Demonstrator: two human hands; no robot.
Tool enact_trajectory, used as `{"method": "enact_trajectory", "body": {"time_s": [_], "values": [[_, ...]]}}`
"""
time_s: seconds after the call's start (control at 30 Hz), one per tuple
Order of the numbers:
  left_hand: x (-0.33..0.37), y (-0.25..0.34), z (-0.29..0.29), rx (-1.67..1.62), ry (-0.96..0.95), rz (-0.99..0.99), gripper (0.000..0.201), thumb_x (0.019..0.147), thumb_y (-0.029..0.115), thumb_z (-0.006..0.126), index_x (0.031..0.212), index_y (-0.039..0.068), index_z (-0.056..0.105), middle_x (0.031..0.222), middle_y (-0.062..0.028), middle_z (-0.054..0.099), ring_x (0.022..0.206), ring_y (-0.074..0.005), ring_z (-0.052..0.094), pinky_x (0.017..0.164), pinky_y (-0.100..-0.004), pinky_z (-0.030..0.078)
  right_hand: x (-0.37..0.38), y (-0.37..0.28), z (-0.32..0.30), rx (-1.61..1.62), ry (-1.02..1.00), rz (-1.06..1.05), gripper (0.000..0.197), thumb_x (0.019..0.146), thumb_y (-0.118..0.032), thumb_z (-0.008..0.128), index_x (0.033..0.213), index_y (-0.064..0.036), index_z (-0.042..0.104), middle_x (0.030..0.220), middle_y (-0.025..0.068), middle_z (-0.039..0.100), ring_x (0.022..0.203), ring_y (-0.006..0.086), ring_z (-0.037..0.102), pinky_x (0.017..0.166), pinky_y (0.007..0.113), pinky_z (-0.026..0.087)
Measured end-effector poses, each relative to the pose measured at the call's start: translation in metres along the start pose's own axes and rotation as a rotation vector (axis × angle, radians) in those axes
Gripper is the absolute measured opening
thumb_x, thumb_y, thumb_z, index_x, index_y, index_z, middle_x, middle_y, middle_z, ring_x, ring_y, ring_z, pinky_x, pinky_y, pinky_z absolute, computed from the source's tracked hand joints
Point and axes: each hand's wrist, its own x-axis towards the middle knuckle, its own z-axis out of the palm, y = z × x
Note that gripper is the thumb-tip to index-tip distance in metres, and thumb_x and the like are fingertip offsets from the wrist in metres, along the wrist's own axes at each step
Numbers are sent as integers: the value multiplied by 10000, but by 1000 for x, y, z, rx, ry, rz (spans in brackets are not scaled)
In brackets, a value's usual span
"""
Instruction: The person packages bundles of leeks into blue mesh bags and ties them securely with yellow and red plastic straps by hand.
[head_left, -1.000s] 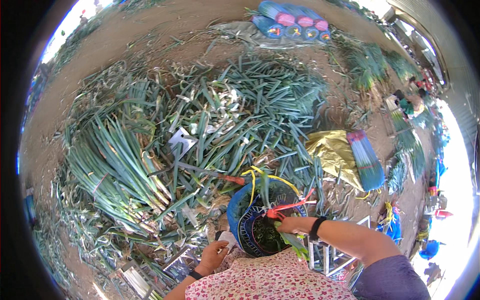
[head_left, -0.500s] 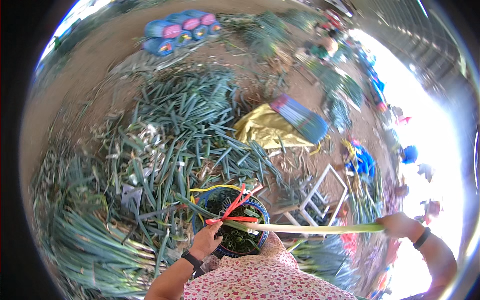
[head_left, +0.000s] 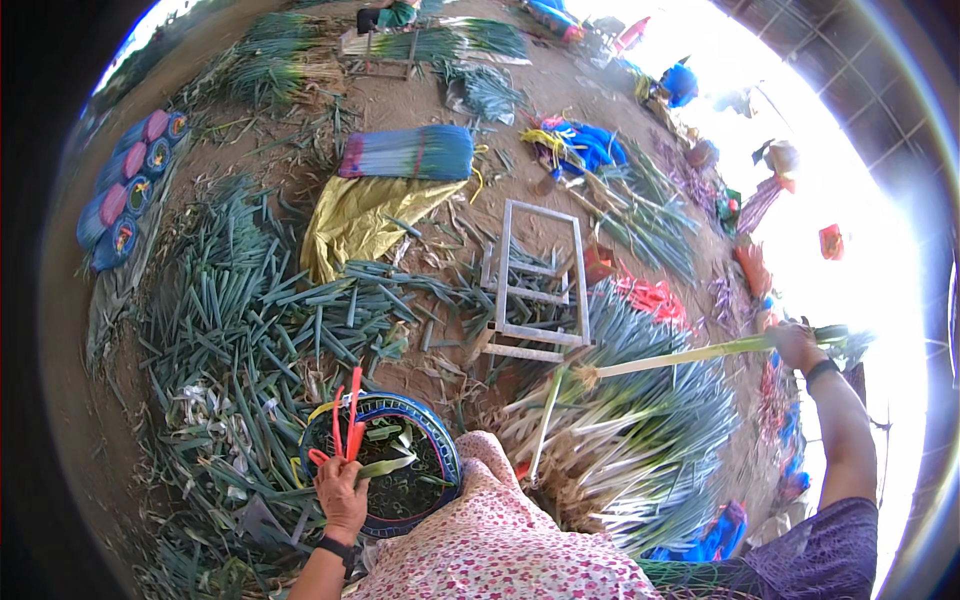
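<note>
My left hand is closed over the left side of a round, blue-rimmed basket, pinching a short piece of pale green leek leaf. Red strips stick up at its fingertips; I cannot tell whether the hand grips them. Out to the right, my right hand is wrapped around the green upper part of a long leek. Its white stalk and root end point left, over a pile of leeks with white stems. Inside the basket lie dark green leaf scraps.
A metal stool frame lies ahead of the basket. Cut green leaves are heaped at the left. Beyond are a yellow sack, a wrapped leek bundle, more bundles at far left and a blue bag.
The view has swung right. The leek's white end, earlier beside my left hand over the basket, is now far right of it, above the leek pile, with my right arm extended.
</note>
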Motion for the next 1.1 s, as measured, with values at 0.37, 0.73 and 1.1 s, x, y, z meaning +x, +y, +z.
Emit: {"method": "enact_trajectory", "body": {"time_s": [0.37, 0.73, 1.1], "values": [[-2, 15, -26, -385, -30, 126, 261, 653, 4, 640, 898, 86, 599, 885, -74, 603, 801, -271, 574, 737, -349, 451, 120, -267, -35, 683, 591, -463, 370, 664, -193, 612, 1024, -116, 568, 884, 81, 598, 834, 245, 573, 715, 363, 460], [-48, -31, -197, -395, 1079, -836, 273, 879, 173, 485, 1118, 46, 522, 974, -59, 562, 875, -154, 531, 768, -281, 424, 8, -592, -210, 940, -141, -1480, 270, 790, -250, 489, 879, -39, 632, 830, 162, 621, 799, 318, 589, 731, 368, 461], [-163, -12, 86, -1004, 522, -1214, 646, 755, 180, 630, 1279, -39, 321, 1265, -214, 403, 1168, -277, 397, 977, -342, 300, -16, -667, -187, 249, 127, -1524, 174, 720, -109, 510, 782, 15, 613, 817, 204, 610, 779, 330, 608, 671, 412, 485]]}}
